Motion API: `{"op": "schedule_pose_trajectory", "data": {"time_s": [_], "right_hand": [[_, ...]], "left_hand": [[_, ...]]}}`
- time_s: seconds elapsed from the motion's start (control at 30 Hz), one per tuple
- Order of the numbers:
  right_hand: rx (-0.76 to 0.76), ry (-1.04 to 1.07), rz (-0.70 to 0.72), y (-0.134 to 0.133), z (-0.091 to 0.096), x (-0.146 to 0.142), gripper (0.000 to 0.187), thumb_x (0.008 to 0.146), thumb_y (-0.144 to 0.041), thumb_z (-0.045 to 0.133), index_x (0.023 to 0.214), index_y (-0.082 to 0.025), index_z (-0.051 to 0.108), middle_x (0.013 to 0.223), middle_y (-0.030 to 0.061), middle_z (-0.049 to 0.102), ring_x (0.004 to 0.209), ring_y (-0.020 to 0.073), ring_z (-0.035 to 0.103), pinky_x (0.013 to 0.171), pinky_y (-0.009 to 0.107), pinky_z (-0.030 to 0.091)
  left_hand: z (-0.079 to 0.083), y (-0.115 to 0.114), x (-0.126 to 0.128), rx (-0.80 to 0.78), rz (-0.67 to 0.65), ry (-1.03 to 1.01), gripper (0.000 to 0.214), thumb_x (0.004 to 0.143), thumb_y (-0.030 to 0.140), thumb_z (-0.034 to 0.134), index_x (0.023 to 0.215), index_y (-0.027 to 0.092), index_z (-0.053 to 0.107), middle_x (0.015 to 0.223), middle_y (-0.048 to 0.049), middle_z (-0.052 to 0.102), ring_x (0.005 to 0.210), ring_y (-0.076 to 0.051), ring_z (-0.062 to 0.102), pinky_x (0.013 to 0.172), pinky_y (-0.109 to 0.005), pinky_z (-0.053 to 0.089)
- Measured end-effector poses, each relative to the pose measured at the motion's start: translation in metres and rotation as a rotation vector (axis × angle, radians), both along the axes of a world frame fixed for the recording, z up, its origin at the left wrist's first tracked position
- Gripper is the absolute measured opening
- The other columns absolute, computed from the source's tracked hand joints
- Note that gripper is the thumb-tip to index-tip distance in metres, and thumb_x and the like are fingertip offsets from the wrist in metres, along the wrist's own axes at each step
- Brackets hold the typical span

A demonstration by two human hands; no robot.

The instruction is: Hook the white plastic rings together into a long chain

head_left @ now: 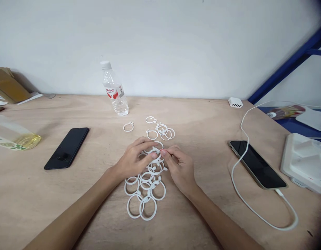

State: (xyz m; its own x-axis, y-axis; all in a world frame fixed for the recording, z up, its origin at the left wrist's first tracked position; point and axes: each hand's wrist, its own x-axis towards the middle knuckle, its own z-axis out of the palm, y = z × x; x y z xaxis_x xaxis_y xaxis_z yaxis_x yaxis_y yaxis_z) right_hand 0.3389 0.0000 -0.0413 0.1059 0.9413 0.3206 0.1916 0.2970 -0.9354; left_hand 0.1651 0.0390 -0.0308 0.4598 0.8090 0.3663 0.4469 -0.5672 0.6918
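Pinching one white plastic ring [155, 151] between both sets of fingertips: left hand [133, 160] curled over it from the left, right hand [179, 167] meeting it from the right, thumb and forefinger closed on the same ring at mid-table.

Lying directly below and between the wrists: linked chain of white rings [145, 189], overlapping and touching one another, largest loops nearest the body.

Scattered just beyond the fingertips: loose rings [160, 130] in a small cluster, some interlocked; single ring [128, 127] apart to the left of these.

Standing farther back, near the wall: clear water bottle [114, 89], white cap, red and white label, lettering too small to read.

Resting on the plywood table [202, 121], left of the hands and well apart: black phone [67, 147], screen dark, face up. Beyond it at the left edge: clear bottle [16, 137] on its side holding yellow liquid, leaf-printed label, no text readable.

Placed to the right, well apart: second phone [256, 163], screen dark, white cable [241, 194] plugged into its near end and looping across the table. Sitting at the back right against the wall: white charger block [235, 102].
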Motion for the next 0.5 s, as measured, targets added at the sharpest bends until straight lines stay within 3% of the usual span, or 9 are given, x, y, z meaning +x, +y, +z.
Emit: {"op": "schedule_pose_trajectory", "data": {"time_s": [0.07, 0.13, 0.2, 0.3, 0.4, 0.5], "right_hand": [[0.000, -0.016, 0.008, 0.000, -0.001, 0.000, 0.014, 0.085, -0.026, 0.061, 0.077, -0.022, 0.072, 0.069, 0.0006, 0.065, 0.069, 0.0162, 0.057, 0.065, 0.030, 0.045], [0.016, -0.041, 0.036, 0.001, -0.002, -0.001, 0.014, 0.085, -0.025, 0.061, 0.077, -0.022, 0.072, 0.070, 0.0013, 0.067, 0.071, 0.0172, 0.058, 0.066, 0.031, 0.046], [0.040, -0.071, 0.080, 0.001, -0.003, -0.002, 0.014, 0.085, -0.024, 0.061, 0.076, -0.022, 0.071, 0.071, 0.0023, 0.068, 0.073, 0.0183, 0.059, 0.067, 0.032, 0.047], [0.072, -0.112, 0.136, 0.001, -0.003, -0.002, 0.013, 0.085, -0.021, 0.061, 0.077, -0.023, 0.071, 0.076, 0.0033, 0.070, 0.078, 0.0193, 0.060, 0.069, 0.034, 0.048], [0.095, -0.139, 0.176, 0.001, -0.003, -0.002, 0.013, 0.083, -0.017, 0.062, 0.079, -0.023, 0.072, 0.078, 0.0037, 0.072, 0.081, 0.0199, 0.061, 0.073, 0.035, 0.049], [0.099, -0.143, 0.186, 0.001, -0.003, -0.002, 0.012, 0.082, -0.016, 0.063, 0.079, -0.023, 0.072, 0.079, 0.0041, 0.072, 0.083, 0.0205, 0.061, 0.076, 0.036, 0.049]], "left_hand": [[-0.006, 0.010, -0.009, 0.031, 0.161, 0.036, 0.034, 0.095, 0.038, 0.044, 0.109, 0.018, 0.068, 0.110, -0.0110, 0.065, 0.106, -0.024, 0.059, 0.098, -0.040, 0.045], [-0.013, 0.020, -0.018, 0.092, 0.355, 0.113, 0.035, 0.093, 0.038, 0.045, 0.111, 0.016, 0.067, 0.115, -0.0128, 0.061, 0.112, -0.027, 0.054, 0.102, -0.044, 0.040], [-0.019, 0.027, -0.023, 0.135, 0.421, 0.227, 0.039, 0.093, 0.037, 0.046, 0.121, 0.016, 0.062, 0.125, -0.0149, 0.055, 0.118, -0.029, 0.047, 0.104, -0.049, 0.036], [-0.021, 0.028, -0.023, 0.141, 0.296, 0.408, 0.042, 0.095, 0.035, 0.041, 0.134, 0.024, 0.052, 0.137, -0.0111, 0.047, 0.123, -0.031, 0.041, 0.104, -0.052, 0.033], [-0.019, 0.024, -0.020, 0.095, 0.183, 0.519, 0.040, 0.097, 0.034, 0.036, 0.134, 0.035, 0.051, 0.137, -0.0040, 0.050, 0.119, -0.029, 0.041, 0.100, -0.052, 0.033], [-0.017, 0.023, -0.018, 0.065, 0.166, 0.517, 0.036, 0.097, 0.036, 0.036, 0.127, 0.034, 0.057, 0.133, -0.0025, 0.055, 0.117, -0.027, 0.043, 0.100, -0.049, 0.032]]}}
